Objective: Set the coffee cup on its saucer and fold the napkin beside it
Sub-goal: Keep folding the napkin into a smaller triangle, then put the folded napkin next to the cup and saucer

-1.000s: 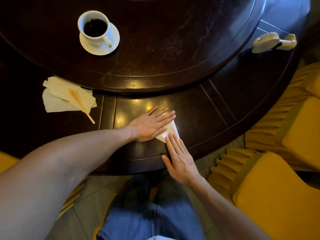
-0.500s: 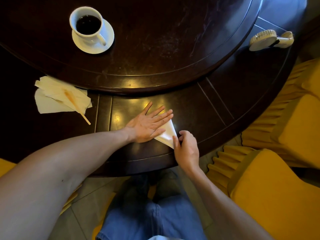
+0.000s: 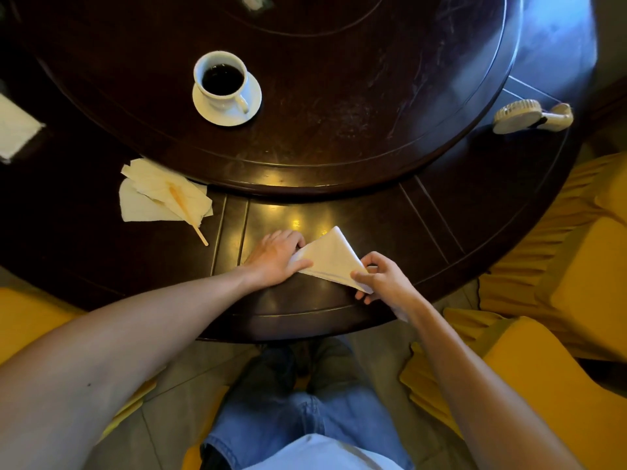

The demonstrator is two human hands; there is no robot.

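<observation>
Coffee cup (image 3: 222,79), filled with dark liquid, is already seated on its saucer (image 3: 252,106) on the raised centre disc of the table (image 3: 339,147), left of middle; its handle is turned toward the near right. That half of the task is judged done.

Further left on the lower ring, a loose pile of used napkins (image 3: 146,195) is seen with a wooden stirrer (image 3: 188,215) laid across it.

At the near edge, the left hand (image 3: 276,259) is laid on the left corner of the napkin (image 3: 330,259), thumb pressed on top and fingers curled over its far edge. The napkin is folded into a triangle, apex pointing away, long edge running from left to near right. Its right tip is pinched by the grip of the right hand (image 3: 385,283), thumb against forefinger, lifted slightly.

Folding is judged under way. The napkin is well apart from the saucer, so placing beside it remains.

At far right, a small handheld fan (image 3: 532,115) is noted.
</observation>
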